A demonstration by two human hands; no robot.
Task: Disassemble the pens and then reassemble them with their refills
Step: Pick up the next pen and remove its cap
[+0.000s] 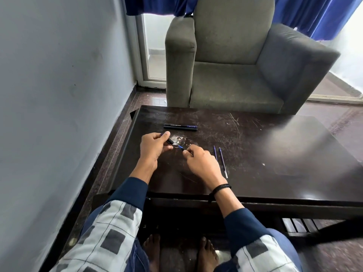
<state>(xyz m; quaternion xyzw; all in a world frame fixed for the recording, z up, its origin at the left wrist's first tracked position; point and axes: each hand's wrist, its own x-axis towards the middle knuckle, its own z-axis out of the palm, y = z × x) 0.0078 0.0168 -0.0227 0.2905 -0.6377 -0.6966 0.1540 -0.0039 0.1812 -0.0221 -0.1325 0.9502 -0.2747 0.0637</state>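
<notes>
here the left hand (152,148) curls its fingers round a black pen barrel (170,141) and holds it just above the table (275,154). the lower end of the barrel points to the right. a thin blue refill (181,147) lies just beside that end, and i cannot tell if its tip is inside. the right hand (198,161) pinches the refill between thumb and forefinger, so the refill sits between the two hands.

the table is dark wood with many scratches. a pale wall (59,95) stands at the left, a grey armchair (235,65) behind the table, and a blue curtain (314,12) above.

beyond the hands two black pens (180,126) lie side by side, touching. right of the right hand there are two loose refills (223,162), near each other. in the hands are one barrel and one refill.
</notes>
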